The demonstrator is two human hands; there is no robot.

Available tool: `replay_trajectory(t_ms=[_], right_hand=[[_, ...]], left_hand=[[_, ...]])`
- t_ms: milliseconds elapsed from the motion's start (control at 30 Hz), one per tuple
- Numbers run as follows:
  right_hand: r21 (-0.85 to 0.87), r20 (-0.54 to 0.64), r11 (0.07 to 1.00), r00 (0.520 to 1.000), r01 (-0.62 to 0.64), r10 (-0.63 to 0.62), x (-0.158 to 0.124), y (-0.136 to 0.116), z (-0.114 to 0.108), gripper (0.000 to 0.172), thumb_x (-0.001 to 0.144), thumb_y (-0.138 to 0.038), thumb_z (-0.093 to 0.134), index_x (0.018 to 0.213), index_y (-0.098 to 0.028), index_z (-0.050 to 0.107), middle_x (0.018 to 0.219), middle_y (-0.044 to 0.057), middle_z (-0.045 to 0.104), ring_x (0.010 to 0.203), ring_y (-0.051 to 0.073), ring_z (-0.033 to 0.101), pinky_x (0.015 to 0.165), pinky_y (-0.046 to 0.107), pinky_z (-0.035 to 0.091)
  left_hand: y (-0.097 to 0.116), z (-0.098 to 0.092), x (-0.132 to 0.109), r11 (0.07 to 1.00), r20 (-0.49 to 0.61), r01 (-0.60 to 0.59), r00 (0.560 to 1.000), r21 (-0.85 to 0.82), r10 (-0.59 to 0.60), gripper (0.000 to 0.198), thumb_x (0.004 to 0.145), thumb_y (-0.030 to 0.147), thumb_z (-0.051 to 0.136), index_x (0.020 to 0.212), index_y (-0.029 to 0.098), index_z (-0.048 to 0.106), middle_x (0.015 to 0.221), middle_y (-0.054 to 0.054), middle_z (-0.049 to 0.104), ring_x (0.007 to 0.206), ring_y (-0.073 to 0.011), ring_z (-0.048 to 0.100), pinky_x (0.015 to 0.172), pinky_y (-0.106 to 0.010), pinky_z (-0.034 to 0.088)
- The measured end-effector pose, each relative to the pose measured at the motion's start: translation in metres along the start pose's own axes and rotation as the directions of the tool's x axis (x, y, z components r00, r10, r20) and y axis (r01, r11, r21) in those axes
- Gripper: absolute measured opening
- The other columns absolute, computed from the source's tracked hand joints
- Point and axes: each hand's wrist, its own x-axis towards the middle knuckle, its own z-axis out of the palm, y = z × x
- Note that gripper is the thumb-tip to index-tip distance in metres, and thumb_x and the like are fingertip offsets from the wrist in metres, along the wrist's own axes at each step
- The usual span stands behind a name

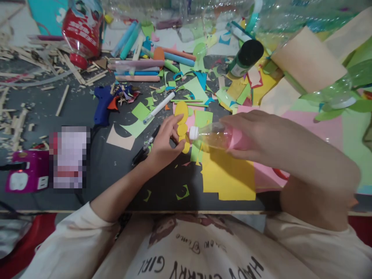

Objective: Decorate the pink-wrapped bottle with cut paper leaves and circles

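Lying nearly on its side, a clear plastic bottle [214, 135] with a white cap is gripped around its body by my right hand [247, 135]. The cap points left, toward my left hand [165, 141]. Between the thumb and fingers of that hand is a yellow paper cutout [182, 129] made of rounded lobes. The bottle's cap is close beside the cutout; I cannot tell whether they touch. Pink shows through the bottle near my right fingers. Beneath the bottle lie yellow paper sheets [229, 176] and green scraps.
A blue glue gun [103, 104], a white marker [159, 107] and a black pen [147, 146] lie left. Farther back are several coloured markers [136, 64], a red-labelled bottle [83, 33] and a black-capped tube [245, 58]. A purple box [27, 170] sits at far left.
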Motion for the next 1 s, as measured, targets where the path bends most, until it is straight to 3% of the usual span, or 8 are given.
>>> replay_trajectory(t_ms=[133, 267, 533, 733, 833, 1000], right_hand=[[-0.055, 0.009, 0.998, 1.000, -0.011, 0.012, 0.006, -0.008, 0.001, 0.022, 0.083, -0.031, 0.054, 0.102, -0.022, 0.059, 0.094, 0.009, 0.070, 0.079, 0.027, 0.062, 0.063, 0.033, 0.039], [-0.084, 0.019, 0.996, 0.999, -0.032, 0.033, 0.008, -0.012, -0.003, 0.022, 0.083, -0.029, 0.053, 0.101, -0.018, 0.059, 0.089, 0.010, 0.069, 0.078, 0.027, 0.063, 0.062, 0.033, 0.036], [-0.070, -0.030, 0.998, 1.000, 0.005, -0.007, 0.006, -0.013, 0.001, 0.018, 0.080, -0.025, 0.052, 0.096, -0.023, 0.060, 0.082, 0.007, 0.069, 0.075, 0.026, 0.060, 0.059, 0.032, 0.034], [-0.117, -0.016, 0.993, 1.000, 0.010, -0.012, 0.006, -0.019, -0.001, 0.020, 0.077, -0.024, 0.054, 0.095, -0.018, 0.059, 0.080, 0.008, 0.068, 0.076, 0.026, 0.060, 0.059, 0.032, 0.034], [-0.126, 0.002, 0.992, 1.000, -0.002, 0.002, 0.007, -0.021, -0.003, 0.021, 0.076, -0.023, 0.054, 0.096, -0.017, 0.059, 0.080, 0.008, 0.069, 0.076, 0.026, 0.061, 0.059, 0.031, 0.031], [-0.131, 0.010, 0.991, 1.000, -0.002, 0.003, 0.008, -0.026, -0.004, 0.020, 0.078, -0.024, 0.055, 0.097, -0.018, 0.059, 0.082, 0.009, 0.070, 0.076, 0.027, 0.061, 0.058, 0.032, 0.030]], left_hand=[[0.004, -0.001, -0.001, 0.979, 0.049, -0.168, 0.985, 0.116, 0.163, 0.057, 0.080, 0.013, 0.057, 0.135, 0.024, 0.047, 0.106, -0.005, 0.061, 0.086, -0.0153, 0.063, 0.097, -0.037, 0.051], [0.007, -0.002, -0.001, 0.951, 0.066, -0.269, 0.963, 0.151, 0.262, 0.057, 0.082, 0.011, 0.054, 0.137, 0.022, 0.044, 0.105, -0.006, 0.060, 0.103, -0.0211, 0.063, 0.107, -0.047, 0.045], [0.009, -0.002, -0.001, 0.959, 0.098, -0.205, 0.977, 0.197, 0.189, 0.055, 0.085, 0.016, 0.053, 0.138, 0.022, 0.044, 0.114, -0.009, 0.061, 0.115, -0.0241, 0.059, 0.104, -0.045, 0.048], [0.004, 0.000, -0.004, 0.944, 0.098, -0.247, 0.968, 0.217, 0.231, 0.056, 0.086, 0.016, 0.056, 0.140, 0.022, 0.042, 0.138, -0.014, 0.051, 0.095, -0.0176, 0.064, 0.088, -0.034, 0.054], [0.004, 0.000, -0.004, 0.932, 0.082, -0.270, 0.963, 0.242, 0.258, 0.056, 0.085, 0.015, 0.056, 0.139, 0.021, 0.043, 0.134, -0.014, 0.054, 0.108, -0.0215, 0.061, 0.087, -0.033, 0.054], [0.007, 0.001, -0.003, 0.940, 0.100, -0.238, 0.970, 0.245, 0.219, 0.054, 0.085, 0.015, 0.056, 0.137, 0.021, 0.046, 0.135, -0.013, 0.055, 0.122, -0.0251, 0.055, 0.099, -0.039, 0.050]])
